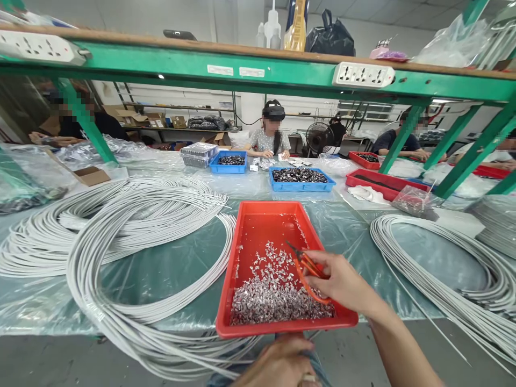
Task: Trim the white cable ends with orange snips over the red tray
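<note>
A red tray [266, 231] extends over the table's near edge, with many small silvery pieces [268, 301] heaped toward its near end. Over the tray's right side, my right hand [336, 282] is closed on orange-handled scissors [310, 266], their dark tips pointing up and left. Just below the tray's near rim is my left hand [280, 363], blurred, with its fingers bent; whether it holds anything is unclear. White cable coils [91, 258] lie to the left of the tray, some strands hanging over the table edge near my left hand.
Another white cable coil [435, 258] lies at the right. Blue trays [302, 186] of dark parts and a red tray [387, 185] stand farther back. A green shelf frame [201, 62] crosses overhead. Several people sit beyond, one person [270, 137] straight ahead.
</note>
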Demonstrator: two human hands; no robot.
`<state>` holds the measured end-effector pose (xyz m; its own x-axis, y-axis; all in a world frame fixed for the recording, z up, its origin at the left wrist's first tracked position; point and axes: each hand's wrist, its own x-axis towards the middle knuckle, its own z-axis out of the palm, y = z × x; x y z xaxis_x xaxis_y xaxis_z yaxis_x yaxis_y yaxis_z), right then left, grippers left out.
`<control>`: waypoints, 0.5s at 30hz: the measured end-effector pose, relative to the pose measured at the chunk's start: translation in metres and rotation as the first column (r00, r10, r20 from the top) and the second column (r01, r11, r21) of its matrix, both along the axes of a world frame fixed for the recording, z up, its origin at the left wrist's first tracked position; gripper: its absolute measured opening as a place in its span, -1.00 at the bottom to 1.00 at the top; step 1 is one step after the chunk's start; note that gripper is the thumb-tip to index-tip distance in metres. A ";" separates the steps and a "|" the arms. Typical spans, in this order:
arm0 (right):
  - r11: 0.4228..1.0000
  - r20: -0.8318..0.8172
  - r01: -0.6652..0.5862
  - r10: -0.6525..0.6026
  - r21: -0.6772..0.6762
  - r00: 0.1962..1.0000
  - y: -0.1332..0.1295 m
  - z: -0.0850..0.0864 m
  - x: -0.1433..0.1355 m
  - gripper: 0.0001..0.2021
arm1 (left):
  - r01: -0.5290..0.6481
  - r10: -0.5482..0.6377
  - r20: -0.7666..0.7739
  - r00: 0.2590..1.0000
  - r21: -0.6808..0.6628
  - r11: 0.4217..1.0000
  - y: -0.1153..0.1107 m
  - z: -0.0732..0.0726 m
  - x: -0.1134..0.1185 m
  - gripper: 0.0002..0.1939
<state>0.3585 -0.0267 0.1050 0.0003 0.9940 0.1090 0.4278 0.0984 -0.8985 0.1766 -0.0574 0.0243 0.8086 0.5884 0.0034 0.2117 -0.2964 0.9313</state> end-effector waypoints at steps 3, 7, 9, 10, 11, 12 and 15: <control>0.998 -0.210 0.067 -0.062 0.018 0.976 -0.004 0.003 0.003 -0.65 | 0.006 -0.006 0.006 1.000 -0.011 1.000 -0.001 0.009 -0.004 -0.51; 0.980 -0.417 0.194 -0.162 0.034 0.894 -0.022 -0.005 0.012 -0.53 | -0.027 0.118 0.226 0.967 -0.367 0.930 -0.005 0.035 -0.023 -0.35; 0.965 -0.501 0.261 -0.218 0.015 0.838 -0.033 -0.011 0.014 -0.51 | -0.126 0.262 0.253 0.931 -0.452 0.883 -0.005 0.041 -0.028 -0.44; 0.959 -0.528 0.282 -0.235 0.008 0.816 -0.039 -0.014 0.014 -0.49 | -0.165 0.323 0.262 0.910 -0.485 0.859 -0.005 0.042 -0.028 -0.48; 0.958 -0.544 0.287 -0.237 0.009 0.805 -0.043 -0.015 0.014 -0.47 | -0.183 0.363 0.280 0.889 -0.509 0.841 -0.003 0.041 -0.028 -0.52; 0.961 -0.549 0.277 -0.221 0.019 0.806 -0.047 -0.016 0.013 -0.44 | -0.182 0.388 0.306 0.869 -0.531 0.827 -0.002 0.039 -0.026 -0.55; 0.955 -0.565 0.295 -0.236 0.013 0.791 -0.057 -0.014 0.009 -0.54 | -0.164 0.445 0.375 0.814 -0.586 0.794 0.004 0.032 -0.019 -0.62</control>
